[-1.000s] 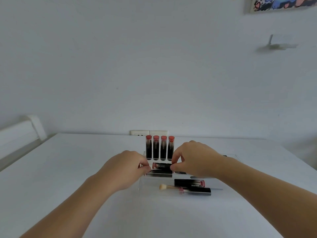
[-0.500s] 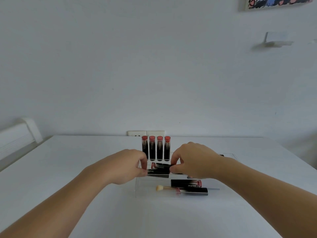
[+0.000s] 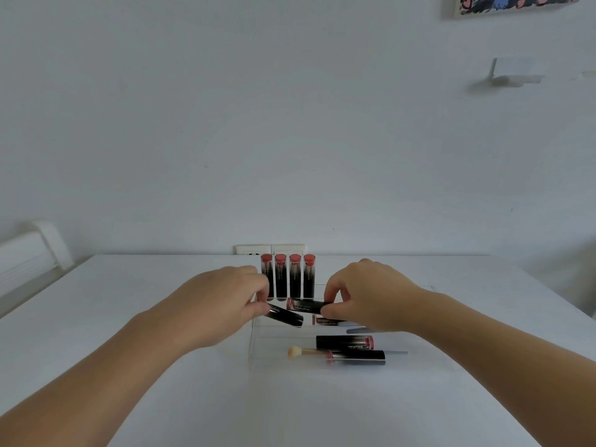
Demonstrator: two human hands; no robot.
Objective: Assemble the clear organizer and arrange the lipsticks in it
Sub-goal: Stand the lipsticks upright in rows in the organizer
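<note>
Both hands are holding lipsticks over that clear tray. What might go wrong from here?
The left hand and right hand each pinch a lipstick by one end, so the tilted lipstick might slip and roll. Either hand is close to the four upright lipsticks and could topple them. The clear organizer has walls that are hard to see, so a tube could catch its edge.

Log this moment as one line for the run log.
left hand: grips lipstick | right hand: grips second lipstick | four lipsticks: upright
</note>
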